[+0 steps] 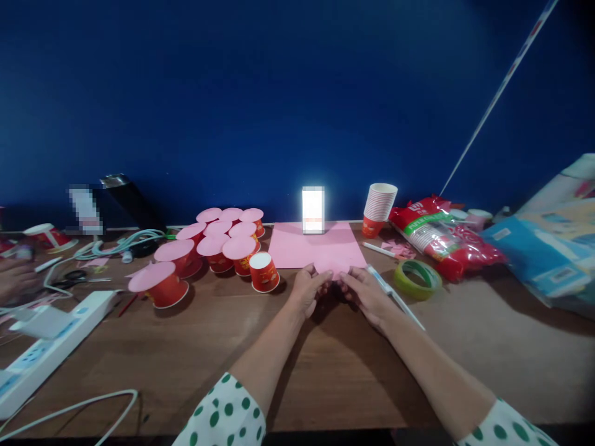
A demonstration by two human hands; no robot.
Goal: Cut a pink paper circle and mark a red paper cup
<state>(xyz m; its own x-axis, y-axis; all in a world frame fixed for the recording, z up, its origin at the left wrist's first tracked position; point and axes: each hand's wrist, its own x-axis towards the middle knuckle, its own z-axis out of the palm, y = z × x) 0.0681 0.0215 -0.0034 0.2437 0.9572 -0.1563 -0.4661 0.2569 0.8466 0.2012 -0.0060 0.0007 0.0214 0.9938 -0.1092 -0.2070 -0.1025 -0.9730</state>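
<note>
Spotting pale lettering on the green band of the red bag (441, 236) towards the bench's back right corner, probably starting with PAPER, then getting too blurry to follow. Seeing small pale labels on the blue package (543, 251) farther right, but not managing to read either. Also catching tiny gold print on the uncovered red cup (264, 275), way too small to make out.

Reaching both forearms in from the near edge of the bench (288, 384), wearing white sleeves (225, 412) with green dots. Bringing the left hand (307, 290) and right hand (365, 291) close together around mid-bench. Gripping the pink paper piece (331, 266) from both sides, closing fingers and thumbs on it, thumbs towards the middle. Holding it right by the near edge of the pink sheet (288, 251), but not being able to tell whether touching.

Looking at brown wood for the bench top, running back to a dark blue wall (232, 99). Standing a lit phone (313, 210) near the bench's back edge, behind the hands. Crowding disc-topped red cups (222, 264) left of that, and laying a power strip (90, 306) towards the near left corner. Seeing someone else's blurred hand (13, 279) at far left too.
</note>
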